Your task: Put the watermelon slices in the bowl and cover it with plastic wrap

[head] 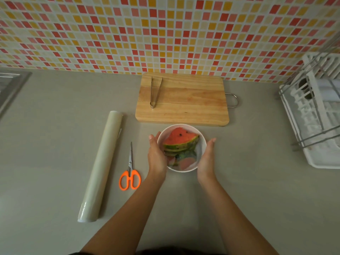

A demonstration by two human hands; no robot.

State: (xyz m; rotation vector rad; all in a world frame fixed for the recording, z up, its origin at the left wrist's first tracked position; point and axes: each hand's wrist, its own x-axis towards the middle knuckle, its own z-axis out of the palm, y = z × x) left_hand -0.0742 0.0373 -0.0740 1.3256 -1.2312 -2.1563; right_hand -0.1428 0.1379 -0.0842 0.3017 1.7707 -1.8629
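- A wooden cutting board (184, 100) is laid just behind the bowl (184, 126), with metal tongs (154, 92) resting on its left part.
- A roll of plastic wrap (100, 166) is stretched out to the left, and orange-handled scissors (130, 173) are placed between it and the left hand (156, 155); neither is touched.
- A white dish rack (316, 115) is seen at the right edge and the corner of a sink (11, 85) at the left edge, both well apart from the bowl.
- The bowl is set on the tabletop (55, 126) at the centre, with the watermelon slices (181, 139) stacked inside it.
- A glossy haze, seemingly clear film (198, 151), is seen over the bowl's near half.
- The bowl is flanked by both hands: the left hand and the right hand (207, 157) are pressed to its sides, each grip kept flat with straight fingers curled round nothing.
- One bowl, one roll, one pair of scissors, one board and one pair of tongs are counted; the slices cannot be counted.
- The tabletop is plain grey, backed by a wall (165, 34) of small red, pink, yellow and white tiles.
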